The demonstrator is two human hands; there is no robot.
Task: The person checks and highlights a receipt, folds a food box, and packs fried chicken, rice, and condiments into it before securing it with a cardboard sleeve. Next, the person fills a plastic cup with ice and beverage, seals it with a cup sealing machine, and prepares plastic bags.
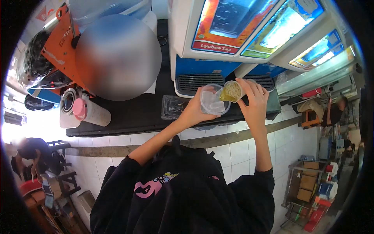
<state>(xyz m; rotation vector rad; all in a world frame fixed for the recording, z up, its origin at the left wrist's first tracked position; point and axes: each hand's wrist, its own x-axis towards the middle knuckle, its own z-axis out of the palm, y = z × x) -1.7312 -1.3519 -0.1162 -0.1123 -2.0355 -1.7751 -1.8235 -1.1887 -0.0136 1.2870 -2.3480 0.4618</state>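
My left hand (193, 110) is wrapped round a clear plastic cup (215, 110) with pieces of ice inside. My right hand (254, 95) grips a smaller cup (238, 88) of foamy yellow-green liquid, tilted towards the clear cup. Its rim is right over the clear cup's edge, and liquid is at the lip. Whether any is falling into the ice I cannot tell for certain. Both cups are held in front of a drink dispenser (183, 62) labelled Lychee Tea, near its drip tray (198, 83). A clear plastic container (173, 107) lies beside my left hand.
On the black counter (128, 117) at left stand a tumbler with a pink lid (95, 114) and a white device (69, 103). An orange machine (62, 46) is behind them. People sit at far left and far right. A rack (306, 187) stands at lower right.
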